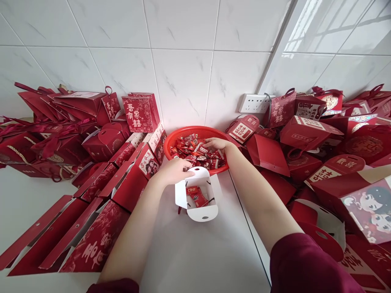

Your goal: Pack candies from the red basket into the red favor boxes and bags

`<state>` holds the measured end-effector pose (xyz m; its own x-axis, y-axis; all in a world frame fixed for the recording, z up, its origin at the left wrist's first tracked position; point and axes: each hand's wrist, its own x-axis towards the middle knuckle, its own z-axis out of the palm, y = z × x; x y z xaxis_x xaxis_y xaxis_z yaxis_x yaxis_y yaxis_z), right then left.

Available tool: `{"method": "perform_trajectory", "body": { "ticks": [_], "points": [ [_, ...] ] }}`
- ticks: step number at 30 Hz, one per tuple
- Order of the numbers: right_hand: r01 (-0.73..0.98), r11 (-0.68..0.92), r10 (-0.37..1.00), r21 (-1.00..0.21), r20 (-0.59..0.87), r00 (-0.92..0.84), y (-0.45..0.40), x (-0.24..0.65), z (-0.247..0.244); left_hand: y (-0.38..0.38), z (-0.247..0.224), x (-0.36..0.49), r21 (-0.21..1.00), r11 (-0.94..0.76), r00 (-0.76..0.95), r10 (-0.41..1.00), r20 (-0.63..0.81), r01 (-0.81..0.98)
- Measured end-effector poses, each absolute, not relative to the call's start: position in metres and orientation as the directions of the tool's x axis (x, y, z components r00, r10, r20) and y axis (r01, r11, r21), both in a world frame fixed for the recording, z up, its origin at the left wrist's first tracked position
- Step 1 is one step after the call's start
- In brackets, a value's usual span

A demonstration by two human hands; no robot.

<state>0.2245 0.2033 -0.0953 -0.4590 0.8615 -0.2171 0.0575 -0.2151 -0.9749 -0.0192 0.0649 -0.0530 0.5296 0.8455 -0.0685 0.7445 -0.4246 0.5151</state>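
Observation:
An open box [202, 213] with a white inside stands on the white table, its flaps spread. Red wrapped sweets [198, 197] lie at its bottom. My left hand [179, 171] is closed on the box's upper left flap, between the box and the basket. Behind the box, against the wall, sits a red plastic basket [183, 131] heaped with red wrapped candies [195, 148]. My right hand [216, 144] reaches over the basket's right side, fingertips bent down among the candies; what they hold, if anything, is hidden.
Many red gift boxes [131, 183] line the left side, some with ropes or ribbons. More red boxes [308, 132] are piled on the right. A white power socket [255, 103] is on the tiled wall [183, 81] behind the basket.

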Motion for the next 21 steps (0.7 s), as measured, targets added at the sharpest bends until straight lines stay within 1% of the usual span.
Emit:
{"method": "perform_trajectory", "body": {
  "ticks": [5, 9, 11, 14, 16, 18, 19, 21],
  "points": [
    [-0.055, -0.085, 0.919, -0.995, -0.057, -0.39, 0.19, 0.213, -0.082, 0.063, -0.05, -0.02, 0.513, -0.417, 0.52, 0.852, -0.067, 0.75],
    [-0.076, 0.012, 0.945, -0.997, 0.036, -0.326, 0.156, 0.203, -0.066, 0.05, -0.037, -0.02, 0.508, -0.408, 0.549, 0.82, -0.161, 0.759],
    [-0.08, 0.088, 0.928, -0.993, 0.111, -0.355, 0.131, 0.201, -0.058, 0.041, -0.028, -0.018, 0.514, -0.437, 0.598, 0.777, -0.199, 0.738],
    [-0.079, 0.203, 0.863, -0.976, 0.217, -0.456, 0.092, 0.201, -0.044, 0.03, -0.02, -0.013, 0.52, -0.494, 0.657, 0.73, -0.188, 0.697],
    [-0.057, 0.239, 0.836, -0.969, 0.236, -0.496, 0.067, 0.204, -0.036, 0.027, -0.018, -0.011, 0.516, -0.489, 0.654, 0.728, -0.203, 0.704],
    [-0.024, 0.257, 0.823, -0.966, 0.232, -0.519, 0.045, 0.208, -0.03, 0.027, -0.018, -0.01, 0.54, -0.443, 0.63, 0.743, -0.227, 0.716],
    [-0.006, 0.255, 0.813, -0.967, 0.217, -0.541, 0.036, 0.21, -0.028, 0.027, -0.018, -0.01, 0.573, -0.413, 0.619, 0.754, -0.221, 0.708],
    [0.049, 0.235, 0.78, -0.971, 0.158, -0.606, 0.023, 0.215, -0.025, 0.027, -0.015, -0.011, 0.656, -0.374, 0.608, 0.777, -0.165, 0.656]
  ]
}}
